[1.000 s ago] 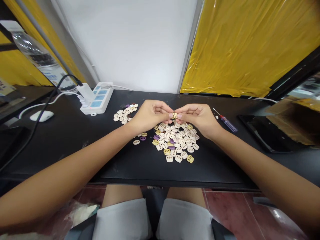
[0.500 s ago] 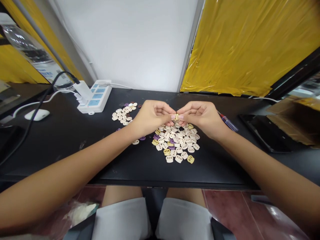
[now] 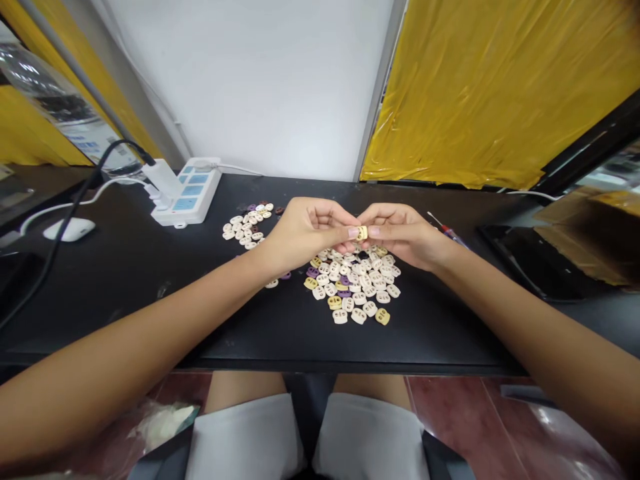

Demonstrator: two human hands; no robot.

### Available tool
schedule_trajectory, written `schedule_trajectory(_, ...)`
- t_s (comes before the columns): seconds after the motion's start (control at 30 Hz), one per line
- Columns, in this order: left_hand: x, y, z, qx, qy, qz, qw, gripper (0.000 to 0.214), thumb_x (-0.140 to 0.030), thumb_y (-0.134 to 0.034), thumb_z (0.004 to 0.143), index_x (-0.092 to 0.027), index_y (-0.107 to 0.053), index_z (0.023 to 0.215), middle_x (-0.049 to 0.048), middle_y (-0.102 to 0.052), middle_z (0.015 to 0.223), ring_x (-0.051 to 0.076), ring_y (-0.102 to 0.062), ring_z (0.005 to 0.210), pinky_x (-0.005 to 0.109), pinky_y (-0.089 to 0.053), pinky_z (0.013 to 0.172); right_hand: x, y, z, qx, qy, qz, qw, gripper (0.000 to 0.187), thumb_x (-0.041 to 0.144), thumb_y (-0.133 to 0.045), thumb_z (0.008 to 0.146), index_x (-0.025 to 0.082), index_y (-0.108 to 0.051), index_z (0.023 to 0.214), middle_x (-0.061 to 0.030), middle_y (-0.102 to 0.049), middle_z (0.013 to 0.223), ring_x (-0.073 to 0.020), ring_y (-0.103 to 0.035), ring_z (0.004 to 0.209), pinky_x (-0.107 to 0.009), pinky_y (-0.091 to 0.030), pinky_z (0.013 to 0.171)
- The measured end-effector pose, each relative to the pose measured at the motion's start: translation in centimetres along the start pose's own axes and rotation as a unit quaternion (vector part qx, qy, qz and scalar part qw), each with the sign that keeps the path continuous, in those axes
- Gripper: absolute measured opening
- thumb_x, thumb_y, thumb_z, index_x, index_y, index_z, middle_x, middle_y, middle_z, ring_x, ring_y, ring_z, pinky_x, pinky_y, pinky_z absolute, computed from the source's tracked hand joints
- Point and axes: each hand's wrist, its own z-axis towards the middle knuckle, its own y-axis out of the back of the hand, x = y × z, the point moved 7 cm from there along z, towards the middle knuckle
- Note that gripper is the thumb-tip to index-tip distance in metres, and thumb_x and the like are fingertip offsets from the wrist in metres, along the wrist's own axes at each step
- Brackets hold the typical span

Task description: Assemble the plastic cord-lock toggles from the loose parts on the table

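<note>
Between my two hands, just above the larger pile, is a small pale-yellow two-hole cord lock [image 3: 361, 233]. My left hand [image 3: 307, 230] pinches its left side between thumb and fingers. On the other side, the thumb and fingertips of my right hand [image 3: 403, 233] close on its right edge. Below lies a loose pile of cord locks [image 3: 357, 283], mostly cream, with some yellow and purple ones and a black one. A smaller group of cord locks [image 3: 245, 230], cream with purple and dark brown ones, lies behind my left forearm and is partly hidden.
A white power strip [image 3: 187, 193] with plugs and cables stands at the back left, near a plastic bottle [image 3: 75, 113] and a white mouse [image 3: 69, 229]. To the right lie a screwdriver [image 3: 453, 235], a black flat device [image 3: 530, 263] and a cardboard box [image 3: 580, 233].
The cord lock has shifted slightly right and turned, so its holes now show more. My right thumb has straightened along its edge. The camera view has shifted a little.
</note>
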Motion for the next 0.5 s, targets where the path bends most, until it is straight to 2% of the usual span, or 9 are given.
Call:
schedule_trajectory(0.2, 0.1, 0.0, 0.0, -0.004, -0.005, -0.013, 1.0, 0.013, -0.011, -0.084, 0.072, -0.012, -0.075, 0.082, 0.0026, -0.077, 0.067, 0.014, -0.074, 0.062, 0.024, -0.064, 0.063, -0.3, -0.3, 0.2, 0.002, -0.005, 0.003, 1.0, 0.018, 0.024, -0.09, 0.074, 0.018, -0.08, 0.088, -0.0005, -0.076, 0.076, -0.0095, -0.071, 0.071, -0.019, -0.057, 0.072)
schedule_trajectory(0.33, 0.1, -0.1, 0.0, 0.0, -0.001, 0.005, 1.0, 0.01, -0.015, -0.081, 0.076, -0.012, -0.074, 0.083, 0.0031, -0.076, 0.067, 0.012, -0.072, 0.06, 0.024, -0.062, 0.062, 0.5, -0.1, 0.2, -0.001, -0.011, -0.065, 0.998, 0.026, 0.032, -0.09, 0.075, 0.018, -0.079, 0.094, -0.0021, -0.076, 0.079, -0.0119, -0.071, 0.073, -0.024, -0.058, 0.075)
schedule_trajectory(0.4, 0.1, 0.0, 0.1, 0.007, -0.001, 0.043, 0.999, 0.009, -0.017, -0.079, 0.078, -0.013, -0.073, 0.084, 0.0031, -0.074, 0.067, 0.012, -0.069, 0.059, 0.024, -0.059, 0.06, 1.8, 1.3, 0.0, -0.031, -0.009, -0.132, 0.991, 0.032, 0.039, -0.088, 0.076, 0.018, -0.079, 0.098, -0.0046, -0.077, 0.084, -0.0151, -0.072, 0.077, -0.03, -0.058, 0.077)
schedule_trajectory(0.43, 0.1, 0.1, 0.2, 0.01, -0.005, 0.07, 0.997, 0.009, -0.017, -0.078, 0.078, -0.013, -0.073, 0.084, 0.0032, -0.074, 0.068, 0.011, -0.068, 0.059, 0.024, -0.058, 0.059, 2.7, 2.4, -0.2, -0.066, -0.002, -0.17, 0.983, 0.032, 0.041, -0.088, 0.076, 0.019, -0.079, 0.097, -0.0056, -0.077, 0.087, -0.0166, -0.071, 0.08, -0.031, -0.058, 0.078)
schedule_trajectory(0.5, 0.0, 0.2, 0.3, 0.018, -0.021, 0.127, 0.992, 0.008, -0.017, -0.076, 0.079, -0.013, -0.073, 0.085, 0.0037, -0.073, 0.071, 0.011, -0.067, 0.062, 0.023, -0.054, 0.059, 4.6, 5.2, -1.0, -0.138, -0.005, -0.267, 0.954, 0.031, 0.041, -0.087, 0.076, 0.019, -0.079, 0.097, -0.0062, -0.077, 0.088, -0.0172, -0.07, 0.08, -0.032, -0.058, 0.077)
